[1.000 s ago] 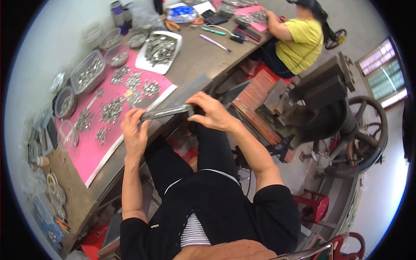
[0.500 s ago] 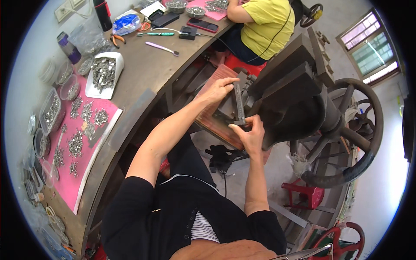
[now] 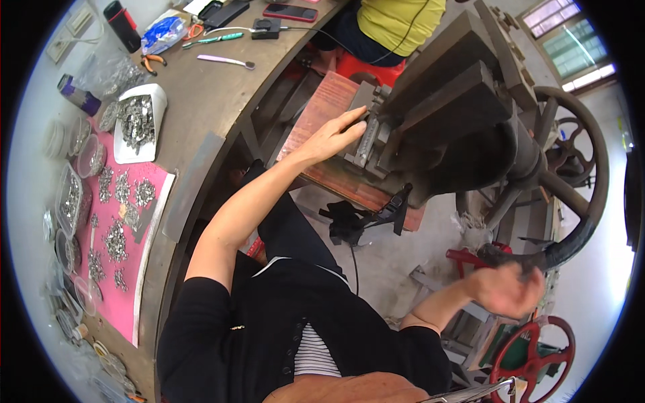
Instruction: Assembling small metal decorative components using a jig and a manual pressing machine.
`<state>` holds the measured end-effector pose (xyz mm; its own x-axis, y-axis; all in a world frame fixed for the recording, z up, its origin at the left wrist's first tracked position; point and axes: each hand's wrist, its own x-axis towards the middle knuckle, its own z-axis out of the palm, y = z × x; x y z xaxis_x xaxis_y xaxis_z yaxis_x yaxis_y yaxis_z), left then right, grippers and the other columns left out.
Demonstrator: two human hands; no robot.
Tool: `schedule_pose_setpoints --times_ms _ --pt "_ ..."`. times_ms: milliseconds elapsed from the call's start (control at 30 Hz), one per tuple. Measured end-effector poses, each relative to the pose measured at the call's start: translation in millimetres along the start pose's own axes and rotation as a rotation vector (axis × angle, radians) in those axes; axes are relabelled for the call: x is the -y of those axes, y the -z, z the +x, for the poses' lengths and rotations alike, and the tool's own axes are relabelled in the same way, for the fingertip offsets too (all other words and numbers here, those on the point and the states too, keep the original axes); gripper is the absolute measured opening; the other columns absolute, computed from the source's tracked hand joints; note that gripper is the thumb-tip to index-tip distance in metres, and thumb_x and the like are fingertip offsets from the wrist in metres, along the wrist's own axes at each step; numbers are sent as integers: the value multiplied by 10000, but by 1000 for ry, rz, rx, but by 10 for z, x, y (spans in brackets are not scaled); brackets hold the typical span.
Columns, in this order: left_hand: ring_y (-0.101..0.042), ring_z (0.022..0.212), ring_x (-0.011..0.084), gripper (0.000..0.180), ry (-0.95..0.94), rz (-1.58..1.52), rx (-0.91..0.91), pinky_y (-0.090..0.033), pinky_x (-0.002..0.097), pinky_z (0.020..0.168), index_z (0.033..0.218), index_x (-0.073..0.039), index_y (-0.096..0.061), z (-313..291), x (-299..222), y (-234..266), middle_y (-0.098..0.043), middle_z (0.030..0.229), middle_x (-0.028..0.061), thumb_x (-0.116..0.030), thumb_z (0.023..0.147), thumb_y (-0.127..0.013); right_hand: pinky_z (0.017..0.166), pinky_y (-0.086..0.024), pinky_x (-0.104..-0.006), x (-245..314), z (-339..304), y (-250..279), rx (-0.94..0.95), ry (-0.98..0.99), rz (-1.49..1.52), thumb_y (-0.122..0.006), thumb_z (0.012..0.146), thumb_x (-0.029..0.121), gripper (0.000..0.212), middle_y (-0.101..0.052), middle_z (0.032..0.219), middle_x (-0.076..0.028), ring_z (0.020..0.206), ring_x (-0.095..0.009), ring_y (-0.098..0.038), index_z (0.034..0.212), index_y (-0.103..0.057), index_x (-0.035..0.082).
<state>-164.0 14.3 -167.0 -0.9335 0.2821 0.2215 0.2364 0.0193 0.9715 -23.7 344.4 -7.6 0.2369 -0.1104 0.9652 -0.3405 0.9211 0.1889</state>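
Note:
My left hand [image 3: 334, 139] reaches forward with its fingers stretched out over a long grey metal bar [image 3: 367, 149] with a ridged face. The fingertips are at the bar's far end. That bar lies among steel blocks on the bed of a dark hand press, on top of a reddish wooden board [image 3: 313, 114]. Off to the right, my right hand [image 3: 508, 290] is in the air just below the lower rim of the press's large handwheel [image 3: 583, 236]. Motion smears its fingers, so their grip is unclear.
On the left, a workbench holds a pink sheet [image 3: 140, 269] with small metal piles, a white scoop [image 3: 156, 127] of metal parts and clear tubs. A person in a yellow shirt [image 3: 396, 23] sits ahead. A black strapped device [image 3: 346, 221] stands under the press; a red wheel [image 3: 531, 363] is lower right.
My right hand has left the bar and swung right and back toward the handwheel. My left hand's fingers have straightened. The bar now lies against the blocks, nearer the press.

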Motion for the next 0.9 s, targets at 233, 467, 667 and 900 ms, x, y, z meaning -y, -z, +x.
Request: schedule_pose_setpoints --times_ms 233,467,667,900 --pt "-190 1540 315 1107 -106 395 62 -48 592 1224 1563 1 -289 -377 19 -59 -263 1641 179 -567 757 -792 760 -545 -363 -231 -637 207 129 -1042 279 -667 899 -22 140 -629 834 -132 743 -197 -611 982 -555 -40" --pt "-219 1529 334 1125 -174 482 64 -69 607 1217 1541 32 -313 -286 43 -113 -314 1611 206 -575 733 -807 579 -502 -309 -612 544 198 529 -1108 199 -715 907 81 226 -560 667 -79 567 -161 -567 1016 -551 -29" --pt "-241 1523 321 1071 -218 555 57 -70 599 1222 1522 13 -372 -125 10 -134 -353 1598 185 -551 730 -820 510 -409 -254 -1367 1301 -242 860 -1032 194 -684 956 279 293 -530 734 -39 540 -116 -501 1005 -558 20" --pt "-246 1519 333 1065 -215 580 82 -72 607 1219 1519 6 -380 9 28 -176 -364 1590 183 -573 733 -807 489 -402 -219 -1577 1590 -553 1012 -1051 245 -621 1002 296 259 -508 705 -9 535 -66 -478 983 -564 44"
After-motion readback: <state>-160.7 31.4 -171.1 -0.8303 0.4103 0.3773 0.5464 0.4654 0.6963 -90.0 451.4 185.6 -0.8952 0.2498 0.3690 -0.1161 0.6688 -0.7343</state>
